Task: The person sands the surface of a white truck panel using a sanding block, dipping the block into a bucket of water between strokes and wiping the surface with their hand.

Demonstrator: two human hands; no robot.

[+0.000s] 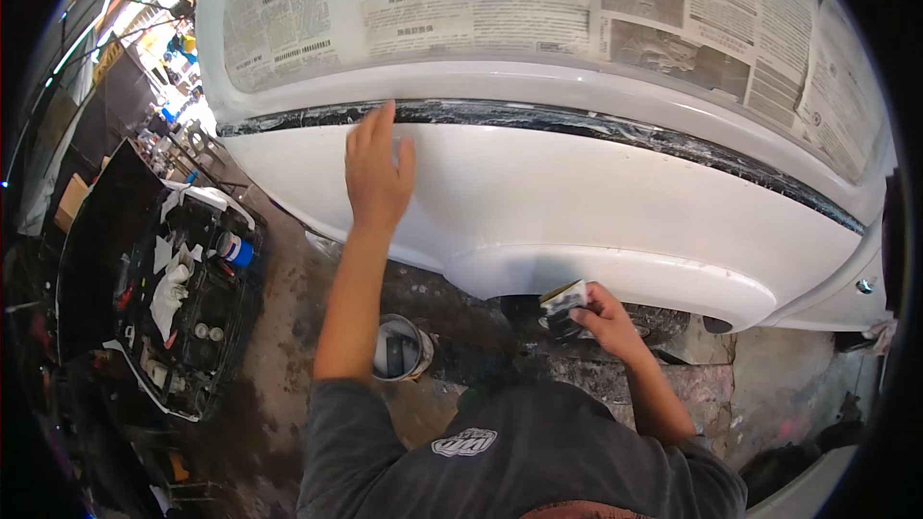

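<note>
A white car body panel [577,192] curves across in front of me, with a scuffed dark strip [500,115] running along it under the window. My left hand [378,173] rests against the panel, its fingers stretched up to the strip and nothing in it. Low down by the wheel arch [615,264], my right hand [608,315] grips a small, folded piece of sandpaper [565,300], dark and whitish with a yellowish edge. The sandpaper is close to the arch's lower edge; whether it touches cannot be made out.
Newspaper sheets [481,0] cover the window area above the strip. A bucket [424,351] stands on the floor below my left forearm. At left, a black part-covered surface [207,346] holds a blue can [236,250], rags [171,293] and small items.
</note>
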